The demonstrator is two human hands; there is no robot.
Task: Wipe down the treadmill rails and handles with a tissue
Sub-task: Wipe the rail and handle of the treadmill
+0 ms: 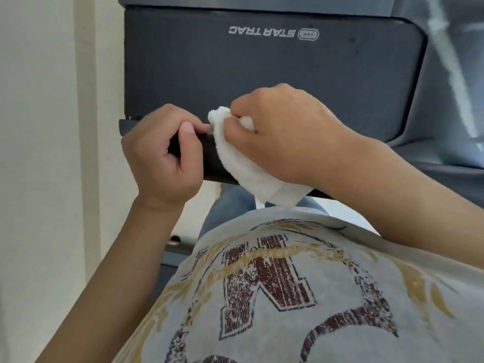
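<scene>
Wiping is under way on the black handle (pixel 209 163): the right hand (pixel 282 134) has its fingers curled round the white tissue (pixel 235 163), draped over the bar, while the left hand (pixel 162 158) grips the bar just beside it. Next, I judge, the tissue must slide along. Leftward the bar ends near the wall (pixel 52 127); rightward there is more room under the console (pixel 262 69).

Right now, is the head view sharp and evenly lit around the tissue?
Head view: the tissue is overexposed, its texture mostly lost; both hands and the black handle are slightly soft; a bright glare streak crosses the grey frame at upper right; wide-angle bending at the edges.
</scene>
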